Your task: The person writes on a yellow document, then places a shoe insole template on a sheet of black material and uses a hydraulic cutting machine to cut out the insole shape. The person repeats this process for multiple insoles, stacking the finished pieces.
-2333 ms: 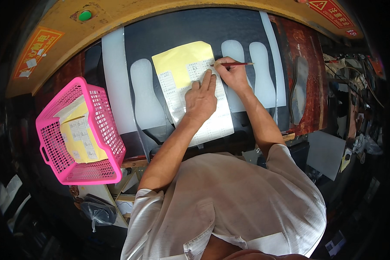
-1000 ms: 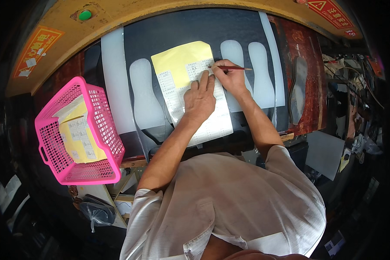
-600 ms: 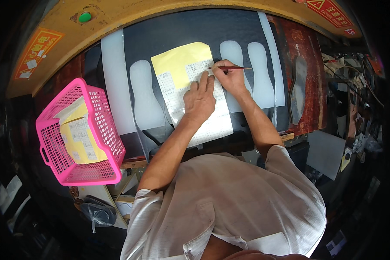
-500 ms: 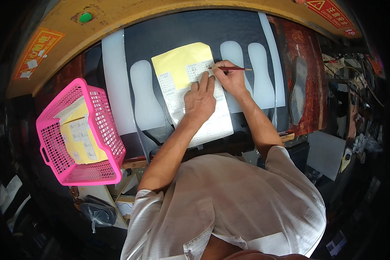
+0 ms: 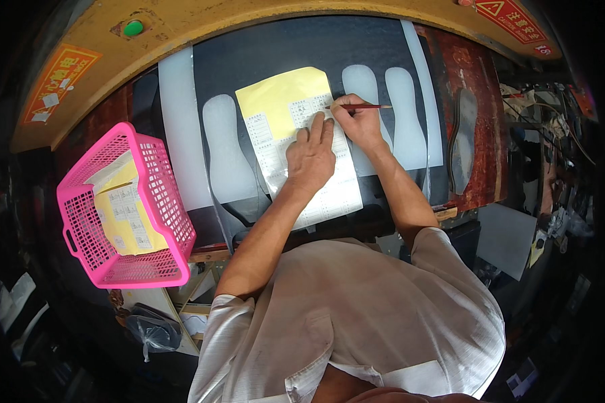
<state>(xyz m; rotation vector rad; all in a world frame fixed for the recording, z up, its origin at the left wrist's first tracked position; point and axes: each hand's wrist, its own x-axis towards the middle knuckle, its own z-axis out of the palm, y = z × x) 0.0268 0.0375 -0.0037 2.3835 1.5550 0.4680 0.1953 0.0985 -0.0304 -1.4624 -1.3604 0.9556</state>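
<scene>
A yellow-backed sheet of printed white labels [image 5: 275,101] lies on a dark board [image 5: 262,47], some of its labels peeled away. My left hand [image 5: 310,156] rests flat on the sheet, fingers stretched toward its upper part. In my right hand [image 5: 357,124] is a dark red pencil [image 5: 370,106], pinched near its tip, which touches a label close to the sheet's right edge. The pencil's rear end points to the right. Pale insole-shaped pieces lie under and beside the sheet: one at left [image 5: 225,141], another at right [image 5: 403,114].
A pink plastic basket [image 5: 161,195] holding more yellow label sheets [image 5: 131,215] stands at the left. A yellow machine frame [image 5: 249,21] with a green button [image 5: 134,27] arches across the far side. A sole-shaped cutting die [image 5: 462,141] lies on the red surface at right.
My right hand and the pencil tip have shifted very slightly on the label. The left hand stays on the sheet in almost the same place.
</scene>
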